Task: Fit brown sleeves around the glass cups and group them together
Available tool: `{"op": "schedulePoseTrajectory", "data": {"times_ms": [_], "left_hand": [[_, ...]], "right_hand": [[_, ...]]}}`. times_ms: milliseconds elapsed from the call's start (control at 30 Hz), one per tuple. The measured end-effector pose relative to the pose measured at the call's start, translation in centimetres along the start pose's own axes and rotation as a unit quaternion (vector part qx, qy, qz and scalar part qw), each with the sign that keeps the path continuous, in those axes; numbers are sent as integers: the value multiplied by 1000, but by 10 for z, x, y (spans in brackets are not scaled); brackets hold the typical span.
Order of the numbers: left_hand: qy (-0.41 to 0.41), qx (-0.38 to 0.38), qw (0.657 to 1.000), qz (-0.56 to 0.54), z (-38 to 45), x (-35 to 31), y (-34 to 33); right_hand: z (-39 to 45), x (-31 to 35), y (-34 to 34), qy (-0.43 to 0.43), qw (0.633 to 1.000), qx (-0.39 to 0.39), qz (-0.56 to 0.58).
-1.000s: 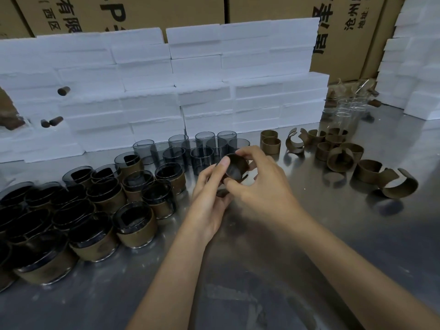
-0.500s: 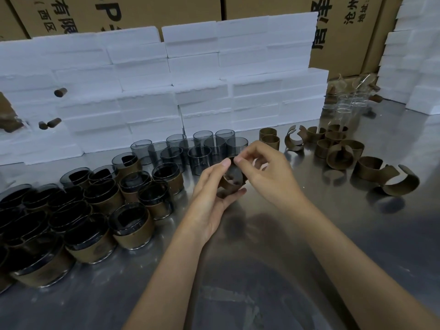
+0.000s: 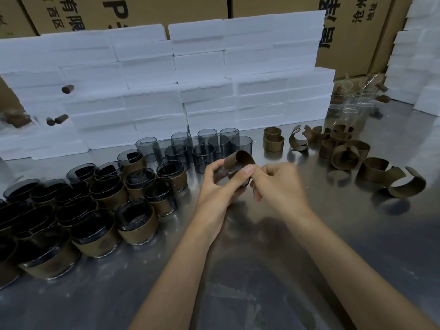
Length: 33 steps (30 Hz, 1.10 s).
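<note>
left hand [image 3: 215, 194]: fingers curled round a smoky glass cup [image 3: 232, 173], held just above the surface, in front of the bare cups.
right hand [image 3: 277, 184]: thumb and fingers pinched the near edge of a brown sleeve [image 3: 239, 160]; the sleeve was part-wrapped over the top of that cup, one end curling up free.
sleeved cups [image 3: 135, 222]: packed group on the left of the surface, touching each other. Counted roughly fifteen; the left edge was cut off and dark, so exact count could not be told.
bare cups [image 3: 202, 148]: about ten smoky glass cups, upright, clustered at the back against the foam, just right of the sleeved group. Nothing visible inside them.
loose sleeves [image 3: 345, 153]: about a dozen brown curled strips on the right side, some closed into rings, some sprung open. Two neat rings [image 3: 273, 139] sat apart from the rest, near the bare cups. One wide-open strip [image 3: 408, 184] lay furthest right.
clear glasses [image 3: 350, 108]: a few at back right, blurred, count could not be told.
foam blocks [image 3: 166, 91]: white stack along the back, another stack at far right.
corks [image 3: 67, 88]: three small brown cylinders lying on the foam, left side.
cardboard boxes [image 3: 262, 5]: behind the foam, printed text.
surface [image 3: 262, 270]: shiny metal.
</note>
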<state>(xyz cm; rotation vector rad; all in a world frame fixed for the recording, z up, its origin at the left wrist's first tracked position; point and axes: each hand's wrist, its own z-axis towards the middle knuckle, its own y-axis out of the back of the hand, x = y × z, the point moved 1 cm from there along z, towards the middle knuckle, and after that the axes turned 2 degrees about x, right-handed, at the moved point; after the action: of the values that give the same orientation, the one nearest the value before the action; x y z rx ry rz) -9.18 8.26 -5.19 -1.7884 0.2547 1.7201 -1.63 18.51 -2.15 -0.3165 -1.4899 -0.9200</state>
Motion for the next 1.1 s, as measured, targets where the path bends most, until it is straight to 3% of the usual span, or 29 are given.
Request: {"op": "schedulePoseTrajectory", "data": {"times_ms": [100,167,200,300,367,467,600,900,1100], "left_hand": [[6,-14,1000,-8,1,0,0],[10,-20,999,-25,2,0,1],[11,-20,999,-31,2,0,1],[18,-4,999,-33,1,0,3],[24,24,999,-30,0,-1,3],[33,76,996,-11,-2,-2,2],[39,111,993,16,-3,-1,2],[56,109,992,-36,-2,-2,7],[63,121,990,-29,-4,-3,6]], "right_hand": [[-4,5,6,-89,986,100,102],[-6,8,12,-115,976,151,104],[-4,9,15,-112,978,146,100],[5,9,26,-48,991,2,122],[10,9,29,19,990,-45,135],[7,7,20,44,993,48,101],[7,-7,7,-34,982,162,91],[10,-10,-2,-58,987,127,83],[15,-13,-8,-80,984,65,143]]}}
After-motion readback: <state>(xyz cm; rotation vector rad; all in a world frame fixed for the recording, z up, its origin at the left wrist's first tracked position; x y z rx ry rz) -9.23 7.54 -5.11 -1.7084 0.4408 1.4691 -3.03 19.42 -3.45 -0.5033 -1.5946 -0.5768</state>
